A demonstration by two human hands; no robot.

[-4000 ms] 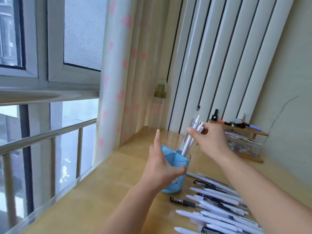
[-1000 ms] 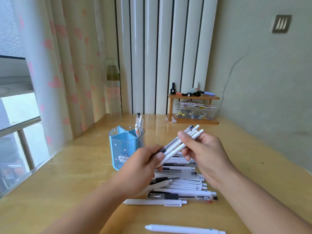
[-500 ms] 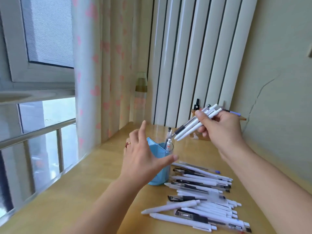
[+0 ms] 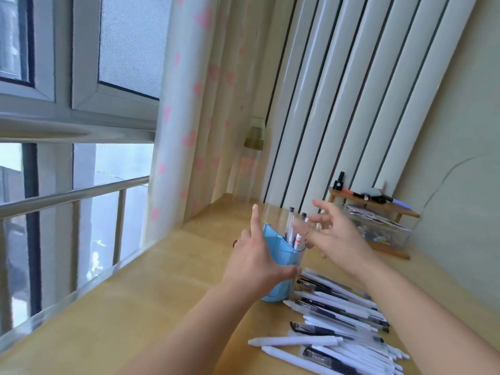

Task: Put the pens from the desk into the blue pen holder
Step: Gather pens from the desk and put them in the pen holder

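The blue pen holder stands on the wooden desk. My left hand wraps around its near side, thumb across the front and index finger raised. Several pens stick up out of its right compartment. My right hand hovers just right of the holder's rim, fingers spread and motion-blurred, with nothing in it. A heap of white and black pens lies on the desk to the right of the holder, under my right forearm.
A small wooden shelf with markers on top stands at the back right, over a clear box of small items. A heart-print curtain hangs at the desk's left edge, with a window and metal railing beyond.
The bundle of pens my right hand held has gone into the holder, and that hand is now open. My left hand has closed around the holder's side.
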